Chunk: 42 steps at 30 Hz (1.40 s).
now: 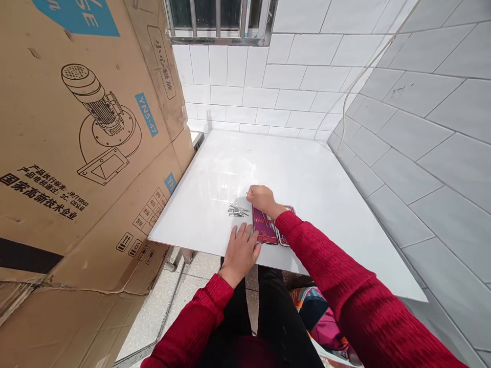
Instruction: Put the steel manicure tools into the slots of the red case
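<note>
1. A large cardboard box [76,153] fills the left side, leaning against the edge of the counter. It carries a line drawing of a motor with a blower housing, a blue tag reading "YN5-47", a blue panel at the top with white letters cut off by the frame, and Chinese lines including "国家高新技术企业". Handling pictograms sit near its lower corner.
2. The white counter [307,174] runs from the box to the tiled wall [422,128] on the right, under a barred window [218,20].
3. The left hand [241,251] lies palm down at the near edge of the counter, fingers spread and flat, holding nothing. Its fingertips touch the left edge of the dark red packet. The forearm comes up from below in a red sleeve [199,317].
4. A small heap of thin metal pins [238,210] lies on the counter just beyond the left hand and just left of the packet.
5. The dark red packet [265,227] lies flat near the front edge of the counter. A second like piece [286,225] shows beside it, partly under the right wrist. Their printing is too small to read.
6. The right hand [261,197] rests knuckles up beyond the packet, fingers curled in and pinched toward the pins; I cannot tell whether it grips 1. Its arm crosses in from the lower right.
</note>
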{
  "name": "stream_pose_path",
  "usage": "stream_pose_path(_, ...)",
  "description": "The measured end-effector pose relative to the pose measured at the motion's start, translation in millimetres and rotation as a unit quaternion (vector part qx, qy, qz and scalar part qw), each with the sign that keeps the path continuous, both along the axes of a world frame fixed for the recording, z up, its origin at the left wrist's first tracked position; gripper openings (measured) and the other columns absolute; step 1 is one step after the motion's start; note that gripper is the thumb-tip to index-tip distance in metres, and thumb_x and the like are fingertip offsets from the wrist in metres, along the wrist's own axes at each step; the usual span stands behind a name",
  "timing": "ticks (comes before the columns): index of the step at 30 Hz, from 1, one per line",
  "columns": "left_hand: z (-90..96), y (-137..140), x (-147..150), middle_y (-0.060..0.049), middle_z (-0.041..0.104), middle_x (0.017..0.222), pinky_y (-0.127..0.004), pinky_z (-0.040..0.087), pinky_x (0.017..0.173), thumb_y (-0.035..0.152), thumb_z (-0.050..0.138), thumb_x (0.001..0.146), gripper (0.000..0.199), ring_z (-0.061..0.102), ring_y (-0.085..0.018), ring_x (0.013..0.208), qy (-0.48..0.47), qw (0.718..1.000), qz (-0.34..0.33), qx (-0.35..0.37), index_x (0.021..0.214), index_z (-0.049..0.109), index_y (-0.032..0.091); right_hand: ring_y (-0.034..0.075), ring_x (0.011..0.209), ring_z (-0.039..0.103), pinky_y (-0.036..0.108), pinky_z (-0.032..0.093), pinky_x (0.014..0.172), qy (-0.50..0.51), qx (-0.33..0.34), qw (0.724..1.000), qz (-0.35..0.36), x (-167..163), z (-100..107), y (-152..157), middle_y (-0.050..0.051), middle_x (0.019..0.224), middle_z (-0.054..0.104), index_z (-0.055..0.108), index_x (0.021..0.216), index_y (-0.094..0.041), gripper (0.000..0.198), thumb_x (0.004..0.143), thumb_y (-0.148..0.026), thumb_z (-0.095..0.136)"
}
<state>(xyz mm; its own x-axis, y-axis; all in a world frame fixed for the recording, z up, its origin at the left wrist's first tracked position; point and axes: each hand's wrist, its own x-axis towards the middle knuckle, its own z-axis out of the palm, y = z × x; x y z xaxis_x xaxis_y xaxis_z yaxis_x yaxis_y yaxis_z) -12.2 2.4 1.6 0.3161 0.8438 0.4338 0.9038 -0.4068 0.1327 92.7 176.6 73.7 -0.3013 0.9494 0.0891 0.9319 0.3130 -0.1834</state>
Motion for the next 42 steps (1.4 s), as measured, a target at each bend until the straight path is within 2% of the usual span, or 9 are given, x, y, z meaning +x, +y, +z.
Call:
stream_pose_path(5,-1.9,3,0,-0.011,0.061,0.14,-0.051,0.037,0.116,0.033,0.051,0.1,0.034,0.05,-0.03,0.137,0.004,1.0,0.0,-0.002,0.128,0.063,0.018,0.021,0.091,0.063,0.027,0.036,0.069,-0.066,-0.006,0.994,0.092,-40,-4,-3,0.01,0.099,0.074,0.074,0.099,-0.015,0.027,0.091,-0.017,0.048)
stream_pose_path(8,-2.1,4,0,-0.011,0.061,0.14,-0.052,0.038,0.116,0.034,0.051,0.1,0.035,0.05,-0.031,0.137,0.005,1.0,-0.003,-0.007,0.129,0.063,0.018,0.021,0.092,0.064,0.027,0.037,0.07,-0.057,-0.024,0.994,0.094,-46,-5,-7,0.011,0.101,0.074,0.073,0.103,-0.015,0.028,0.092,-0.018,0.048)
stream_pose_path(14,1.3,6,1,-0.012,0.061,0.141,-0.052,0.038,0.115,0.033,0.049,0.101,0.035,0.049,-0.032,0.138,0.007,1.0,-0.004,-0.013,0.129,0.063,0.017,0.019,0.091,0.064,0.026,0.04,0.07,0.022,-0.02,0.999,-0.032,-1,9,-2,0.009,0.101,0.074,0.073,0.098,-0.015,0.026,0.093,-0.02,0.047)
stream_pose_path(17,3.1,5,1,-0.012,0.061,0.141,-0.052,0.038,0.115,0.033,0.05,0.101,0.036,0.049,-0.032,0.138,0.005,1.0,-0.01,-0.011,0.13,0.062,0.016,0.018,0.084,0.064,0.025,0.04,0.066,0.003,-0.078,0.995,-0.061,35,15,-8,0.008,0.092,0.074,0.074,0.087,-0.016,0.02,0.089,-0.024,0.056)
stream_pose_path(20,4.4,5,1,-0.013,0.06,0.141,-0.052,0.037,0.116,0.032,0.049,0.101,0.035,0.049,-0.032,0.138,-0.001,1.0,-0.011,-0.007,0.129,0.063,0.017,0.02,0.075,0.065,0.027,0.041,0.061,-0.037,-0.145,0.985,-0.082,56,16,-22,0.009,0.082,0.073,0.075,0.081,-0.016,0.025,0.089,-0.034,0.06)
stream_pose_path(25,5.5,5,1,-0.013,0.061,0.14,-0.053,0.037,0.116,0.031,0.049,0.101,0.035,0.049,-0.032,0.138,-0.006,1.0,-0.015,-0.004,0.13,0.063,0.018,0.026,0.089,0.071,0.029,0.049,0.069,-0.082,-0.136,0.981,-0.108,52,14,-38,0.015,0.095,0.075,0.075,0.1,-0.013,0.025,0.087,-0.032,0.064)
stream_pose_path(30,5.7,4,1,-0.013,0.06,0.142,-0.052,0.037,0.116,0.032,0.047,0.102,0.036,0.049,-0.032,0.138,-0.002,1.0,-0.018,-0.005,0.13,0.062,0.017,0.028,0.1,0.071,0.028,0.052,0.076,-0.111,-0.117,0.981,-0.104,41,12,-32,0.02,0.107,0.074,0.074,0.107,-0.01,0.026,0.087,-0.022,0.063)
stream_pose_path(34,6.4,5,1,-0.013,0.059,0.142,-0.052,0.036,0.116,0.032,0.046,0.102,0.036,0.049,-0.032,0.138,-0.002,1.0,-0.018,-0.006,0.13,0.062,0.016,0.027,0.093,0.072,0.028,0.052,0.074,-0.107,-0.134,0.981,-0.095,40,10,-23,0.017,0.091,0.076,0.076,0.101,-0.009,0.025,0.08,-0.018,0.066)
stream_pose_path(42,8.4,4,1,-0.014,0.059,0.141,-0.054,0.036,0.116,0.031,0.047,0.101,0.036,0.048,-0.032,0.138,-0.016,0.999,-0.025,-0.012,0.131,0.061,0.019,0.022,0.069,0.07,0.027,0.051,0.068,-0.038,-0.144,0.984,-0.101,47,3,-20,0.012,0.066,0.073,0.076,0.072,-0.011,0.015,0.077,-0.021,0.067)
